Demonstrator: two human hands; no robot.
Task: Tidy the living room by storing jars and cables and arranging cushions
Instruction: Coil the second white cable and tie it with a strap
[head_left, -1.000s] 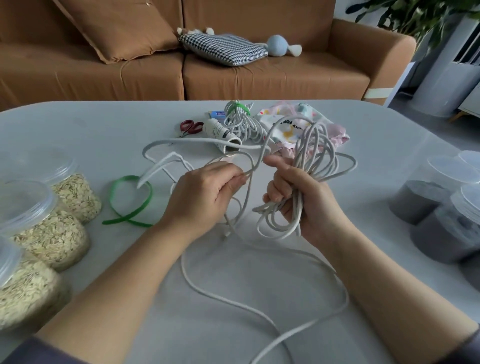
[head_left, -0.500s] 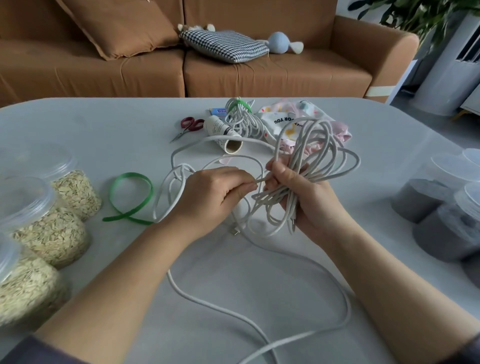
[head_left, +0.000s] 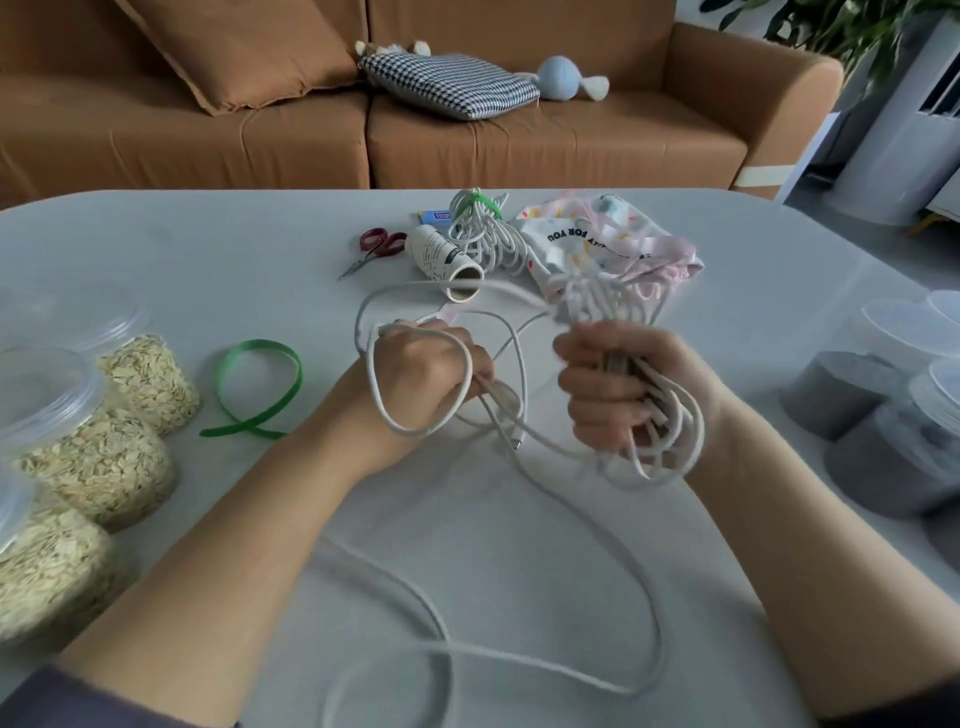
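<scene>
- Seemed midway through coiling the white cable (head_left: 613, 301) above the middle of the bench (head_left: 208, 249); gripped the wound loops in the right hand (head_left: 608, 389), fingers curled tight round them.
- Clutched the free run in the left hand (head_left: 421, 374), fist closed on it, with one loop draped over the back of that hand and the plug end (head_left: 517, 441) dangling between the two hands.
- Left a long slack tail snaking over the bench toward the near edge, so plenty yet to wind.
- Ought to have shed that stray loop off the left hand first, then fed each turn at matching length into the right fist, keeping twist out for a flat hank.
- Needed a firm right grip throughout; judged likely to spring apart if loosened before tying.
- Had the green strap (head_left: 260, 344) lying just left of the left hand, handy for binding; had a green-tied bundle (head_left: 480, 234) farther back beside the cardboard tube (head_left: 447, 260) as a pattern.
- Had oat jars (head_left: 104, 467) at the left edge and dark-filled jars (head_left: 841, 395) at the right, well apart from the hands; worth keeping the trailing tail from snagging either group.
</scene>
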